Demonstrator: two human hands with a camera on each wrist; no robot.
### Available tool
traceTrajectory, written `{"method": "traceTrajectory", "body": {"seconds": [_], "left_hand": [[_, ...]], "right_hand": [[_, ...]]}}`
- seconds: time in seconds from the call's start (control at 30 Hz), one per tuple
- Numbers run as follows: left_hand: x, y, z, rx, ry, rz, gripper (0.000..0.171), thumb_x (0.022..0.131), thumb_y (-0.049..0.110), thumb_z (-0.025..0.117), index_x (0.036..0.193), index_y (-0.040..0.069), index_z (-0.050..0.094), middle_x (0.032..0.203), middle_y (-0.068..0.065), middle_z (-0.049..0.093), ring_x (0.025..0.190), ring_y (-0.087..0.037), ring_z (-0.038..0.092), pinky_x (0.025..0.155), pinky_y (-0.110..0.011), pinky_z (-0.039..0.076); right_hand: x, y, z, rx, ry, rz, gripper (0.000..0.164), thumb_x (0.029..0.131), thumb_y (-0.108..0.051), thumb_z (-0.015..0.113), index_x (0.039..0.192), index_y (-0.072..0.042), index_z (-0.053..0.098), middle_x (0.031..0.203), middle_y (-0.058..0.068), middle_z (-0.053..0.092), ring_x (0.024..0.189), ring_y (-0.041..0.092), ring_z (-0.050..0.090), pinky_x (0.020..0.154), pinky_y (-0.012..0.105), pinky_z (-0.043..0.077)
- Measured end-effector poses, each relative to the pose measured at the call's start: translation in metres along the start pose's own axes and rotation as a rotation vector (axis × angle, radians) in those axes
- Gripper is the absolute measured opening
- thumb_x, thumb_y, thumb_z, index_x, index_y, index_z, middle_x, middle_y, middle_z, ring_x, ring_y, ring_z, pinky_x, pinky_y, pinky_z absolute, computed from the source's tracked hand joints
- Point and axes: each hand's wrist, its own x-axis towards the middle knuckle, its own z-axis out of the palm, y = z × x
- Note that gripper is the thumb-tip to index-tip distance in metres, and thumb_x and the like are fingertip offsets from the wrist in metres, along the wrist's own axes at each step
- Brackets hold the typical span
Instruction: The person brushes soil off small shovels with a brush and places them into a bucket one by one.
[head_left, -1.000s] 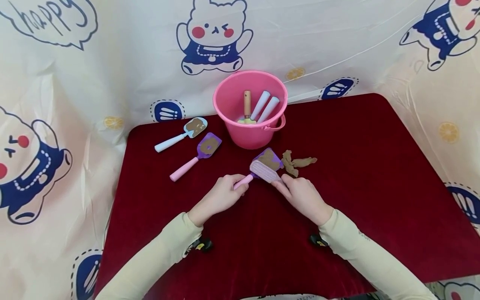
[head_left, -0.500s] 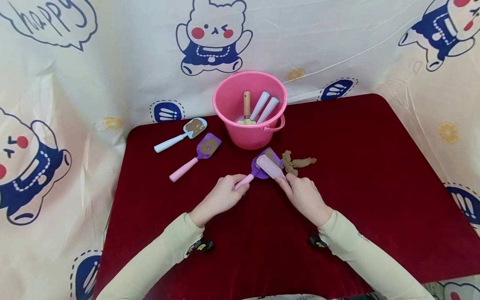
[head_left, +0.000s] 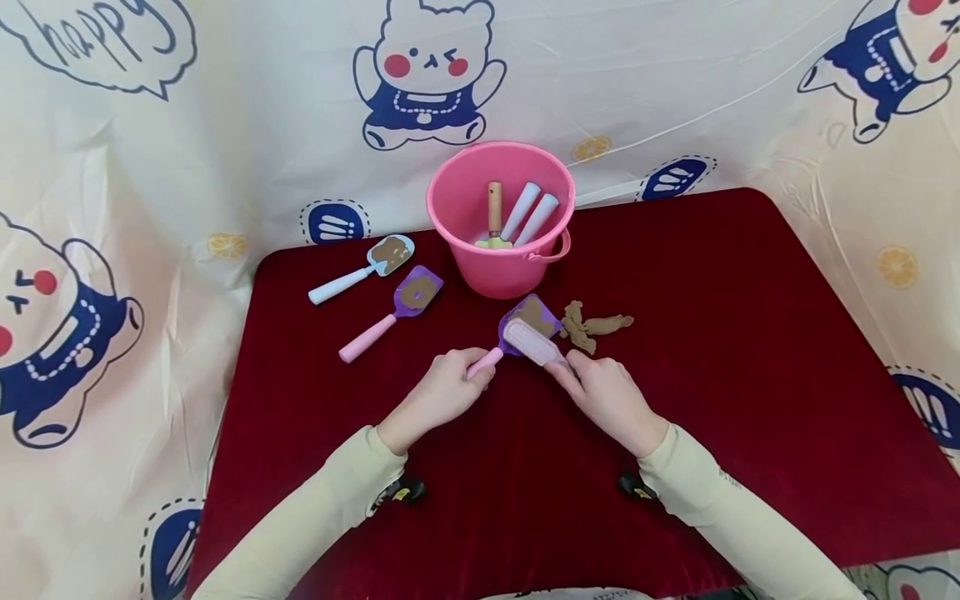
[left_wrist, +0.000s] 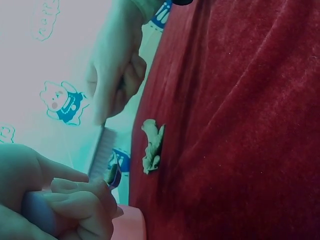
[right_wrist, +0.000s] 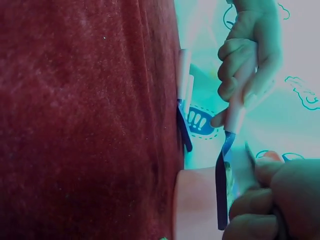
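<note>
My left hand (head_left: pixel 442 390) grips the pink handle of a purple toy shovel (head_left: pixel 507 335), whose blade bears a brown, mud-like patch (head_left: pixel 534 313). In my right hand (head_left: pixel 611 398) is a pale pink brush (head_left: pixel 531 342), held slantwise over the blade near the handle end. The left wrist view shows the brush's bristles (left_wrist: pixel 102 150) beside the blade, which is seen edge-on. From the right wrist, the shovel blade (right_wrist: pixel 221 190) appears raised off the table, and the fingers of the right hand partly hide the brush. Whether bristles touch the mud is hard to tell.
A pink bucket (head_left: pixel 498 271) stands behind, with several handled tools inside. Left of it lie a second purple shovel (head_left: pixel 367 337) and a light-blue trowel (head_left: pixel 341 286), both with brown patches. Brown clumps (head_left: pixel 581 327) lie right of the held shovel on the red cloth (head_left: pixel 720 333).
The brush slid right along the blade, baring more purple, then came back left toward the handle end. The shovel shifted slightly; both hands keep their holds.
</note>
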Motion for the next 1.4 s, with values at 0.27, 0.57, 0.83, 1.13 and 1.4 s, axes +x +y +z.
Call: {"method": "traceTrajectory", "body": {"seconds": [0.27, 0.57, 0.83, 1.13, 1.4], "left_hand": [[-0.004, -0.002, 0.001, 0.003, -0.026, -0.005, 0.029, 0.102, 0.012, 0.06, 0.126, -0.002, 0.069, 0.074, 0.001, 0.06, 0.058, -0.009, 0.049, 0.055, -0.026, 0.043], [-0.004, -0.002, -0.002, 0.024, 0.011, 0.004, 0.031, 0.101, 0.014, 0.062, 0.127, 0.0, 0.07, 0.074, 0.0, 0.061, 0.059, -0.011, 0.052, 0.058, -0.027, 0.045], [-0.007, -0.002, -0.003, 0.014, 0.016, -0.012, 0.036, 0.102, 0.015, 0.062, 0.135, 0.0, 0.067, 0.073, -0.001, 0.058, 0.057, -0.011, 0.05, 0.056, -0.028, 0.045], [-0.007, -0.007, -0.006, -0.001, 0.016, -0.017, 0.033, 0.102, 0.014, 0.061, 0.131, 0.0, 0.069, 0.074, -0.001, 0.061, 0.06, -0.012, 0.052, 0.058, -0.028, 0.045], [-0.008, -0.004, -0.003, -0.016, 0.019, -0.004, 0.034, 0.101, 0.014, 0.062, 0.131, -0.001, 0.068, 0.076, 0.0, 0.061, 0.06, -0.01, 0.052, 0.058, -0.027, 0.046]], "right_hand": [[0.0, 0.007, -0.002, -0.042, -0.006, 0.053, 0.04, 0.103, -0.03, 0.067, 0.075, -0.012, 0.047, 0.056, -0.002, 0.036, 0.045, 0.014, 0.038, 0.042, 0.032, 0.036], [0.002, 0.007, -0.001, 0.014, -0.018, -0.031, 0.037, 0.102, -0.029, 0.068, 0.076, -0.014, 0.047, 0.056, -0.006, 0.036, 0.045, 0.008, 0.033, 0.043, 0.026, 0.032], [0.006, 0.013, -0.003, 0.0, -0.015, 0.047, 0.04, 0.105, -0.03, 0.065, 0.074, -0.013, 0.046, 0.058, -0.004, 0.036, 0.046, 0.011, 0.034, 0.043, 0.029, 0.032], [0.011, 0.017, -0.01, 0.05, 0.003, 0.063, 0.038, 0.104, -0.031, 0.065, 0.075, -0.014, 0.047, 0.058, -0.005, 0.036, 0.047, 0.011, 0.034, 0.045, 0.028, 0.031], [0.006, 0.011, -0.004, 0.017, -0.043, -0.031, 0.038, 0.104, -0.03, 0.066, 0.074, -0.015, 0.047, 0.058, -0.006, 0.035, 0.047, 0.008, 0.034, 0.045, 0.027, 0.033]]}}
